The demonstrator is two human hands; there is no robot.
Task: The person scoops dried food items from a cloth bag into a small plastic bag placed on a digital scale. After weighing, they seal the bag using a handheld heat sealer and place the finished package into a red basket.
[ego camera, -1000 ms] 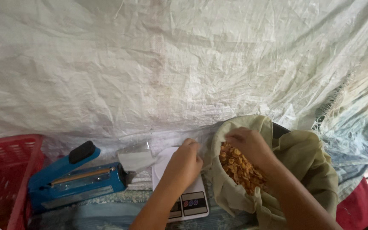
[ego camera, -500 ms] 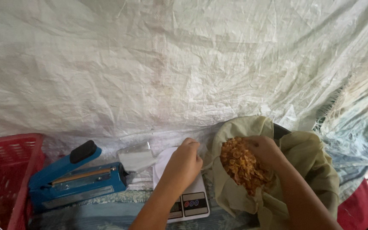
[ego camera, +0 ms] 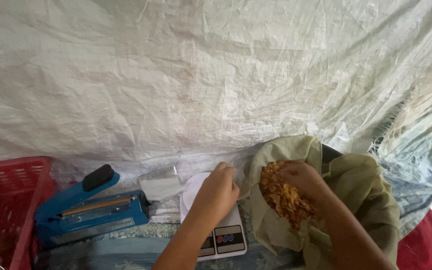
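Head view: blue heat sealer point(ego camera: 88, 212) beside scale point(ego camera: 216, 232).

backdrop sheet point(ego camera: 186, 75): off-white woven plastic, creased, faint pinkish stains. crate point(ego camera: 6, 205): red, lattice-patterned sides. heat sealer point(ego camera: 93, 212): bright blue body, black handle knob, orange-brown strip along the bar. kitchen scale point(ego camera: 221, 235): white, dark display, red and blue buttons. sack point(ego camera: 361, 200): dull olive green cloth. dried flakes point(ego camera: 281, 195) inside: golden orange to tan. cloth point(ego camera: 126, 247) under the gear: pale blue-green, mottled. red fabric point(ego camera: 421, 245) at lower right.
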